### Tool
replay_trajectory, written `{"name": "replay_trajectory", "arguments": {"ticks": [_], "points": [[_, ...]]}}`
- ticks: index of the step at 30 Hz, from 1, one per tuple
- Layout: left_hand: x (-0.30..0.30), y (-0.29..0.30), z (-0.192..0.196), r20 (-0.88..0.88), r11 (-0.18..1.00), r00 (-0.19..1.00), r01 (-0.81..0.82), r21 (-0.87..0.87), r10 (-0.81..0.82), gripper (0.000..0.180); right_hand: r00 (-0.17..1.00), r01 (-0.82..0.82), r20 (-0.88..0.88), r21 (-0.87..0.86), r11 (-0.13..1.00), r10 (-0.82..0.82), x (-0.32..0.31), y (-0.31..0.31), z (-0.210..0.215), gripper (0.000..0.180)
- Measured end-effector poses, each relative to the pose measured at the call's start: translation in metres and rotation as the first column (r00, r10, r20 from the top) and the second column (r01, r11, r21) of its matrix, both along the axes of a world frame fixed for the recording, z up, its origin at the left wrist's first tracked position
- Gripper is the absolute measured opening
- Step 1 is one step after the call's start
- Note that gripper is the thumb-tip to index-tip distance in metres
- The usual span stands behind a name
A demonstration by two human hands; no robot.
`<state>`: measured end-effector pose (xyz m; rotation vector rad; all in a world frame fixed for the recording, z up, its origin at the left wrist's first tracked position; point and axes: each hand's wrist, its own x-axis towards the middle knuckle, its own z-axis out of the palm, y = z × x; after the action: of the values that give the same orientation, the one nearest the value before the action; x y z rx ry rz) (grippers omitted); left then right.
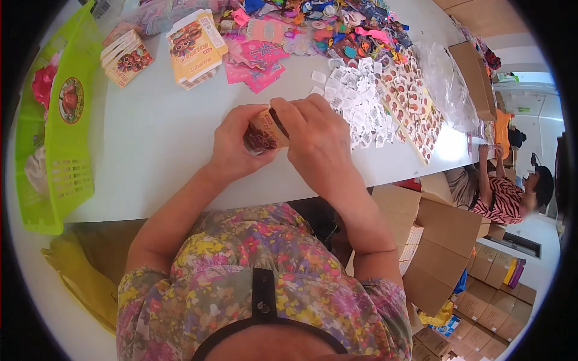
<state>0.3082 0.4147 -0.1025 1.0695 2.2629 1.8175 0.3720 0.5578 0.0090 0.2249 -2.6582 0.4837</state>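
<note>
A small yellow cardboard box (pixel 265 131) with a brown printed picture is between my two hands, above the near part of the white table (pixel 162 138). My left hand (pixel 233 144) wraps round its left side, with the thumb below and the fingers above. On the other side, my right hand (pixel 319 141) has its fingers bent over the box's upper right end, where a dark brown strip shows. The fingertips of that hand partly cover the end. Whether anything is inside the box cannot be seen.
Flat yellow cartons (pixel 195 48) and a smaller stack of boxes (pixel 127 59) lie farther back. Beyond my hands are pink packets (pixel 256 63), white paper slips (pixel 358 99) and sticker sheets (pixel 415 108). A green basket (pixel 72 150) stands left; an open carton (pixel 436 246) and another person (pixel 506 192) are right.
</note>
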Motion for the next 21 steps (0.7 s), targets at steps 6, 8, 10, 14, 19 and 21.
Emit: {"name": "replay_trajectory", "arguments": {"ticks": [6,8,10,14,19,21], "points": [[-0.001,0.002,-0.008,0.139,0.979,0.990,-0.028,0.202,-0.001,0.068,0.993,-0.103,0.023,-0.231,0.968,0.112,-0.003,-0.018,-0.015,0.031],[-0.003,-0.001,-0.003,0.036,0.992,0.999,-0.019,0.125,0.014,0.070,0.988,-0.138,0.015,-0.346,0.928,0.153,-0.003,-0.009,-0.014,0.028],[-0.004,-0.005,-0.001,0.007,0.994,0.998,-0.061,0.086,0.061,0.074,0.978,-0.092,-0.208,-0.337,0.937,0.021,-0.005,0.005,-0.007,0.024],[-0.004,-0.008,0.004,0.003,0.998,0.998,-0.065,0.019,0.065,0.078,0.977,0.180,-0.024,-0.445,0.877,-0.213,-0.055,0.055,-0.027,0.019],[-0.004,-0.003,0.001,0.010,0.997,0.998,-0.063,0.042,0.063,0.078,0.983,0.139,-0.123,0.036,0.990,-0.134,-0.124,0.109,-0.091,0.037],[-0.004,-0.003,0.004,0.004,0.995,0.997,-0.083,0.058,0.083,0.078,0.982,0.141,-0.154,0.195,0.971,-0.112,-0.138,0.111,-0.100,0.042]]}}
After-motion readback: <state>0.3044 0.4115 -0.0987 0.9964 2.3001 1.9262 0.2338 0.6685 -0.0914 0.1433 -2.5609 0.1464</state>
